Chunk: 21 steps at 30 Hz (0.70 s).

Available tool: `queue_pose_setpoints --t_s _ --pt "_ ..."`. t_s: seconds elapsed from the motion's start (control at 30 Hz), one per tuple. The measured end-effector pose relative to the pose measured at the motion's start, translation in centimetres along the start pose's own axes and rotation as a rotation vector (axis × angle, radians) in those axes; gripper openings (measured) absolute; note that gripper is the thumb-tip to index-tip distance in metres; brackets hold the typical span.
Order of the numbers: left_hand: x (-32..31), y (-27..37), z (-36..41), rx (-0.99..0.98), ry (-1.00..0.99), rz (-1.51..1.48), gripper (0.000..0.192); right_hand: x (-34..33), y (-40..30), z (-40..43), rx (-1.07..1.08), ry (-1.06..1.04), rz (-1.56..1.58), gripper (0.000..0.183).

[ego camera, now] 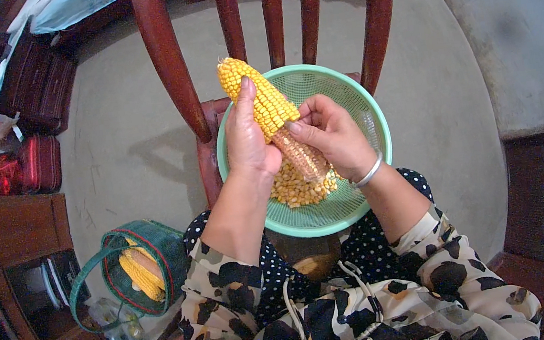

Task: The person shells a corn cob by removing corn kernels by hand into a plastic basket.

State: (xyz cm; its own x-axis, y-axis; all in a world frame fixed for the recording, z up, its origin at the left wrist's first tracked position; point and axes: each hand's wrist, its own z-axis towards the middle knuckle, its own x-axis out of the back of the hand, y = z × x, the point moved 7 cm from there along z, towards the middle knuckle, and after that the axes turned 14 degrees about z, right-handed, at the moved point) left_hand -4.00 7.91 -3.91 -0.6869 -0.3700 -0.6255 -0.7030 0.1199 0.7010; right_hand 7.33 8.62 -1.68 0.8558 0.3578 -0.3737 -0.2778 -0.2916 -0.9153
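Note:
A large ear of yellow corn (268,98) is tilted over a mint-green plastic mesh basket (383,154). Its upper part keeps its rows of kernels, while the lower end is bare cob (301,153). My left hand (246,137) wraps the ear from the left, thumb lying along the kernels. At the border between kernels and bare cob, the thumb and fingers of my right hand (332,135) press on the ear. A silver bangle (370,171) circles my right wrist. Loose kernels (295,190) lie heaped in the basket below, partly hidden by my hands and the cob.
The basket stands on a reddish wooden chair (209,168) whose slatted back rises beyond it. At my lower left a green woven bag (172,257) holds several corn ears (141,272). A wooden cabinet (18,221) and red bags (39,163) line the left side.

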Motion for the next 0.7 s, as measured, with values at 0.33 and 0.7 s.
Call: queue_pose_setpoints --t_s 0.33,0.7 --pt "0.11 0.31 0.15 -0.062 0.032 -0.008 0.04 -0.21 -0.27 -0.23 -0.092 -0.044 0.154 0.027" --pt "-0.6 0.97 -0.44 -0.13 0.016 0.116 0.039 0.33 -0.75 -0.13 -0.118 -0.061 0.058 0.025"
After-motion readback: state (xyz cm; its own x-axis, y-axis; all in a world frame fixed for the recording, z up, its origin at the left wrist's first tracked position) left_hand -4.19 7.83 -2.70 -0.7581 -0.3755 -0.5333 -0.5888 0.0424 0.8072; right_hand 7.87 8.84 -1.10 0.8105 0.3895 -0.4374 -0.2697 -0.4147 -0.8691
